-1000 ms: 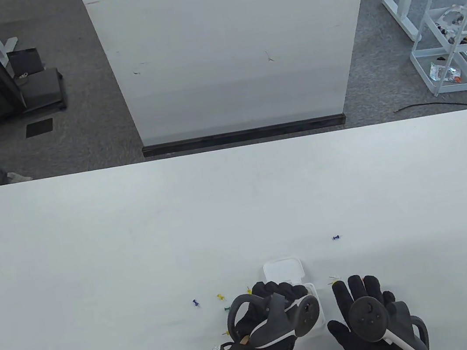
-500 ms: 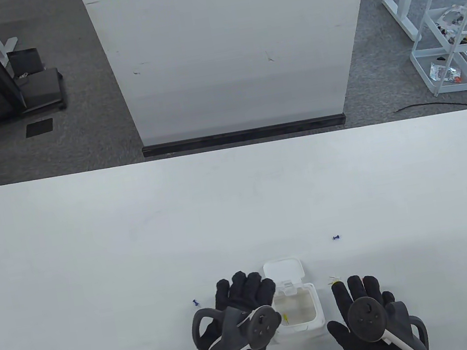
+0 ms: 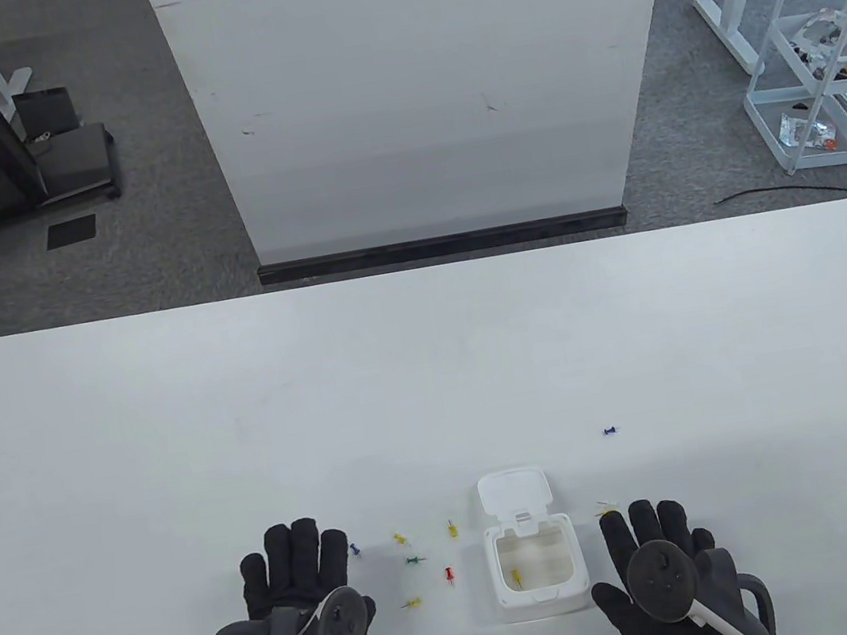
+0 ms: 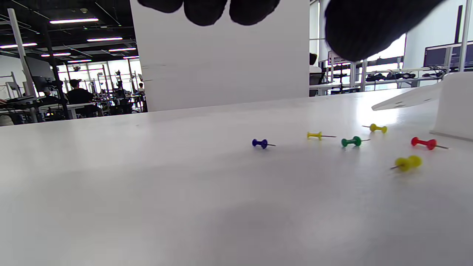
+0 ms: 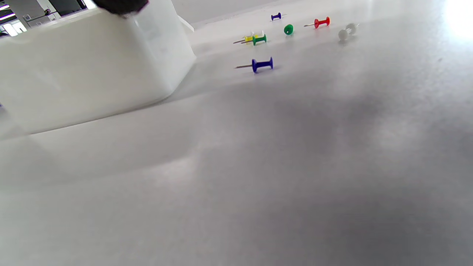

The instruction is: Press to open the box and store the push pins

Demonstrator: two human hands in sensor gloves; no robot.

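The white box (image 3: pixel 540 595) stands near the table's front edge with its lid (image 3: pixel 514 491) flipped open and back. One yellow pin (image 3: pixel 517 577) lies inside. Several loose push pins lie left of it: blue (image 3: pixel 354 550), green (image 3: pixel 414 559), red (image 3: pixel 449 574) and yellow (image 3: pixel 412 602). My left hand (image 3: pixel 294 563) lies flat and open, empty, left of these pins. My right hand (image 3: pixel 650 531) lies flat and open just right of the box. The left wrist view shows the blue pin (image 4: pixel 260 143), red pin (image 4: pixel 423 142) and box wall (image 4: pixel 456 111).
Another blue pin (image 3: pixel 610 431) lies alone behind and to the right of the box. A pale pin (image 3: pixel 605 507) lies at my right fingertips. The right wrist view shows the box (image 5: pixel 85 70) and several pins beyond it, a blue one (image 5: pixel 262 64) nearest.
My left hand has left the box and moved left to the table, uncovering the open box with a yellow pin inside and the loose pins. My right hand has stayed put.
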